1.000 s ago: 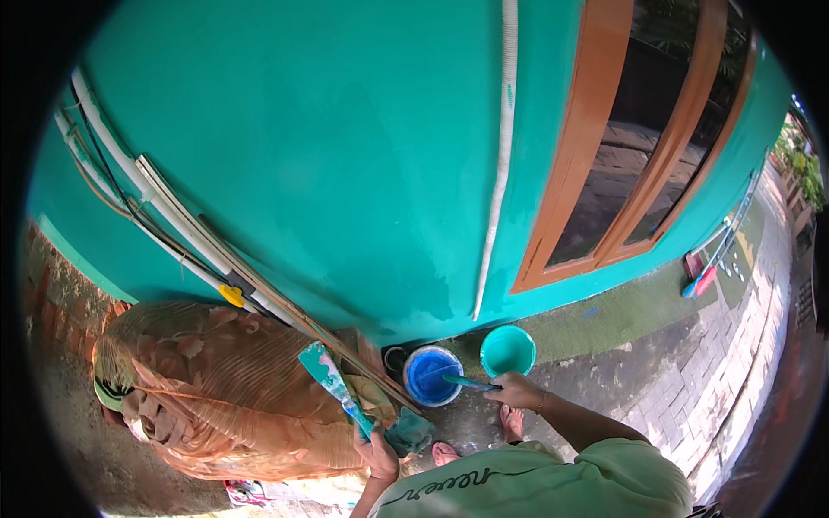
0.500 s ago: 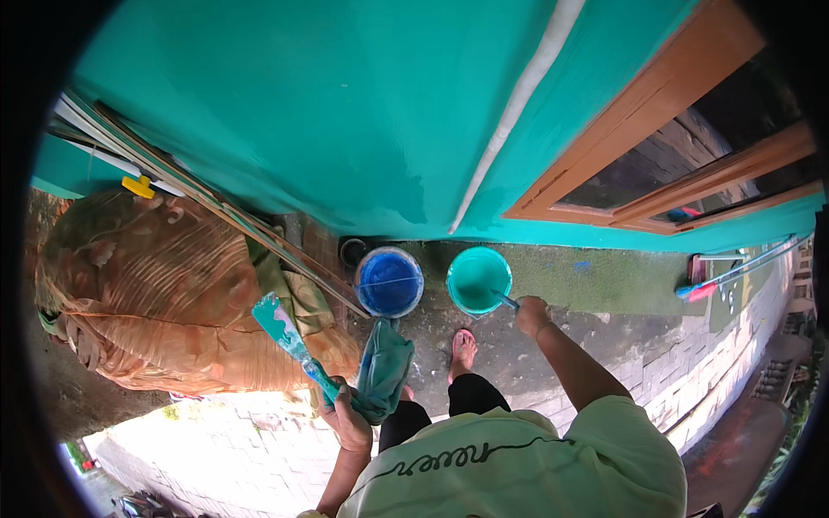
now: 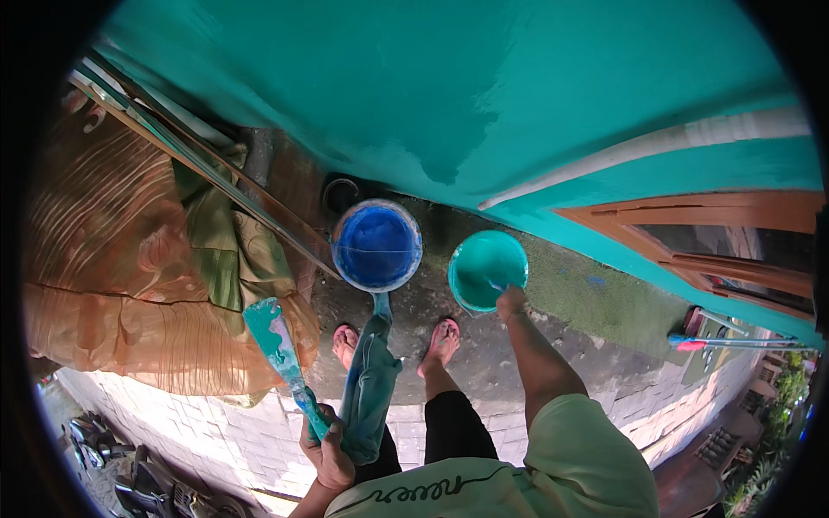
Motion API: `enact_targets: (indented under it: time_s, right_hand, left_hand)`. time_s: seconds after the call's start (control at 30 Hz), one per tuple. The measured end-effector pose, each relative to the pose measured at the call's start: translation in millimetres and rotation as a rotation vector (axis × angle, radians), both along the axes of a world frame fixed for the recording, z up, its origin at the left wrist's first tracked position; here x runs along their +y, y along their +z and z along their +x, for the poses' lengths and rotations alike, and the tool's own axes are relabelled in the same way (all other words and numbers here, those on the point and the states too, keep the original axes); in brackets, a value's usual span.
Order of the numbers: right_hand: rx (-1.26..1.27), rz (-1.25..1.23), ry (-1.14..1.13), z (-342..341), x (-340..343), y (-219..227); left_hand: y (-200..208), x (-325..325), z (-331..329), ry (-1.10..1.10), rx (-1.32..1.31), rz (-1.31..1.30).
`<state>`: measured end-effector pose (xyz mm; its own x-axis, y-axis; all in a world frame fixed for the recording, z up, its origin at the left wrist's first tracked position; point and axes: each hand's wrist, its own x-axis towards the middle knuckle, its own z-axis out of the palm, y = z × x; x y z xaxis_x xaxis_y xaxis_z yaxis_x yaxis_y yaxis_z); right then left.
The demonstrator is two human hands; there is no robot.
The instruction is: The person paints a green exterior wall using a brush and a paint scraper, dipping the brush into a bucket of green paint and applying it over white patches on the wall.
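Observation:
My left hand [image 3: 331, 457], low at the left, is closed round the handle of a putty knife [image 3: 275, 339]; its broad blade is smeared with teal paint and points up and left. A crumpled teal-stained cloth [image 3: 371, 393] hangs beside that hand, seemingly tucked against it. My right hand [image 3: 511, 304] reaches over the near rim of a bucket [image 3: 452, 272] holding teal paint [image 3: 475, 259]. It grips the bluish handle of a tool [image 3: 494, 284] whose other end is down in the paint, so its kind is hidden.
A second bucket [image 3: 335, 250], blue-stained inside, stands to the left, near a small dark pot [image 3: 340, 193]. Long poles [image 3: 207, 177] lean over an orange patterned cloth [image 3: 129, 285]. Ahead rises the teal wall [image 3: 363, 86] with a white pipe [image 3: 656, 147] and brown window frame [image 3: 622, 229].
My view has turned and leaned nearer the buckets. My right hand has moved in over the teal bucket, with the tool deeper inside. The putty knife stays in my left hand.

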<state>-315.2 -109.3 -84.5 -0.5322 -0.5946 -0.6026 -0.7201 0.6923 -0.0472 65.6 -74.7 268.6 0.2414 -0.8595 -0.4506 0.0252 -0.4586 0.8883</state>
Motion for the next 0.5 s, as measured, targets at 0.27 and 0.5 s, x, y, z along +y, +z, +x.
enact_targets:
  time_s: [0.27, 0.5]
  right_hand:
    - [0.075, 0.08, 0.007, 2, -49, -67]
    - [0.065, 0.124, -0.118, -11, -80, -108]
  left_hand:
    - [-36, 2, 21, 0.103, -0.013, 0.119]
    - [-59, -1, 32, 0.101, -0.1, 0.197]
